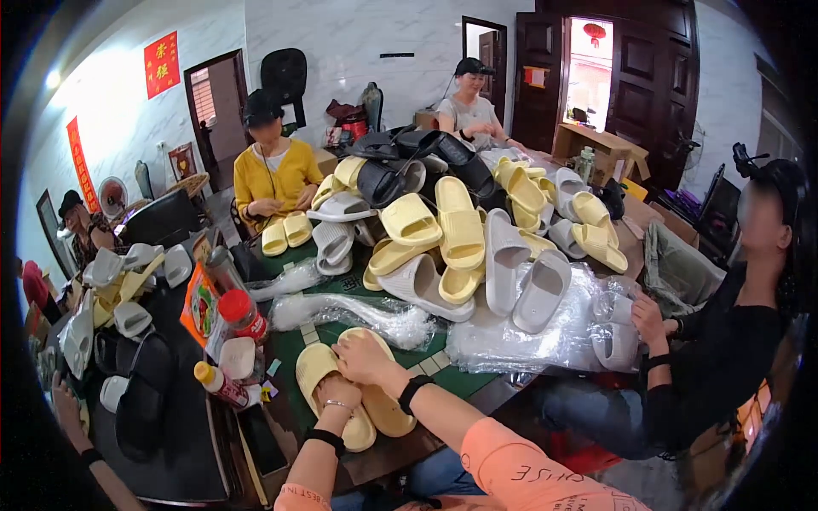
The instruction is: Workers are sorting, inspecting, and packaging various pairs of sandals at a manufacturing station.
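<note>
Side by side on the green tabletop [436,347] in front of me lie two pale yellow slippers, a left one [360,433] and a right one [394,419]. My left hand [337,392] reaches into the left slipper at its strap, with the fingertips partly hidden. My right hand [368,358] is bent over the strap area where the two slippers meet, its fingers curled against them. Just beyond lies a bundle of clear plastic bags [366,317]. A large pile of yellow, grey and black slippers [456,230] rises behind it.
Left of my hands stand a red-lidded jar [242,313] and a yellow-capped bottle [220,383]. Grey and black slippers [145,383] cover a black table there. At right, a person holds a bagged grey slipper [615,341] beside flat plastic bags [511,341]. Other people sit across the pile.
</note>
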Demonstrator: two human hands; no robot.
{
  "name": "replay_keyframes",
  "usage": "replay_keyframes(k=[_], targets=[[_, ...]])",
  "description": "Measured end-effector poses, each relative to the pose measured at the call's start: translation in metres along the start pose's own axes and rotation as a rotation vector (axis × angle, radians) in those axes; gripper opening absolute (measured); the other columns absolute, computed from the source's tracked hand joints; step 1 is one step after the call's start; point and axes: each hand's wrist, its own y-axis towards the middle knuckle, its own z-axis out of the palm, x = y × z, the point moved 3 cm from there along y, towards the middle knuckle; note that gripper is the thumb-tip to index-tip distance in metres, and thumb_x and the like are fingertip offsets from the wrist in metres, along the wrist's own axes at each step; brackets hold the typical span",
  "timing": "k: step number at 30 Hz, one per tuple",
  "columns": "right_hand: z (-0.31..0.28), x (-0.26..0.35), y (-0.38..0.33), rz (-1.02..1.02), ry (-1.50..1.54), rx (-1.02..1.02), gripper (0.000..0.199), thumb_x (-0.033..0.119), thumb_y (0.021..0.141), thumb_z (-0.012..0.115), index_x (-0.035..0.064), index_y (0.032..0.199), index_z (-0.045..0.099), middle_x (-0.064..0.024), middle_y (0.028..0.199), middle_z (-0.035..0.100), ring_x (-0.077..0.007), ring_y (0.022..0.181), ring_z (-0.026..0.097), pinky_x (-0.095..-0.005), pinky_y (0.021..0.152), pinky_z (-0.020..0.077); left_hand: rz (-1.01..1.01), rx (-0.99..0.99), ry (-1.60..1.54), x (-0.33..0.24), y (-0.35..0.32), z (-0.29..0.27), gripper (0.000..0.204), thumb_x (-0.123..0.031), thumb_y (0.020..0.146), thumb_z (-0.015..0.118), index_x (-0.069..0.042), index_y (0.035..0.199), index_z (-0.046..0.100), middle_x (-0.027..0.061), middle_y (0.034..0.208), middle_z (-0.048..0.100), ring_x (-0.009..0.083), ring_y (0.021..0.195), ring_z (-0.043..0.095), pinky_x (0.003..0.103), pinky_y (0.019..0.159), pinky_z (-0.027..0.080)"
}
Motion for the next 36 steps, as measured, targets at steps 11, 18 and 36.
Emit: replay_keyframes(k=[11,18,36], targets=[[0.001,0.001,0.010,0.222,0.161,0.150,0.060,0.054,0.076,0.039,0.0158,0.122,0.043,-0.0163,0.107,0.051,-0.0305,0.104,0.044,-0.0444,0.086,0.0294,0.015,-0.149,0.115,-0.016,-0.016,-0.003,0.054,-0.037,0.083,0.034,0.000,0.122,0.037,0.0173,0.123,0.040,0.0299,0.113,0.037,0.043,0.094,0.026],[0.005,-0.002,0.005,0.210,0.205,0.124,0.060,0.049,0.077,0.042,0.0125,0.124,0.040,-0.0160,0.107,0.050,-0.0311,0.103,0.043,-0.0416,0.090,0.0259,0.014,-0.291,0.115,-0.018,-0.017,0.002,0.044,-0.030,0.081,0.041,-0.003,0.116,0.044,0.0163,0.119,0.045,0.0300,0.110,0.040,0.042,0.091,0.029],[-0.191,0.216,-0.062,-1.029,1.262,0.533,0.019,0.011,0.077,0.053,0.0055,0.094,0.060,-0.0110,0.085,0.061,-0.0232,0.070,0.057,-0.0307,0.062,0.0450,-0.170,-0.149,-0.061,-0.030,-0.030,-0.029,0.051,-0.038,0.081,0.040,0.007,0.102,0.052,0.0233,0.108,0.051,0.0335,0.102,0.047,0.039,0.094,0.028]])
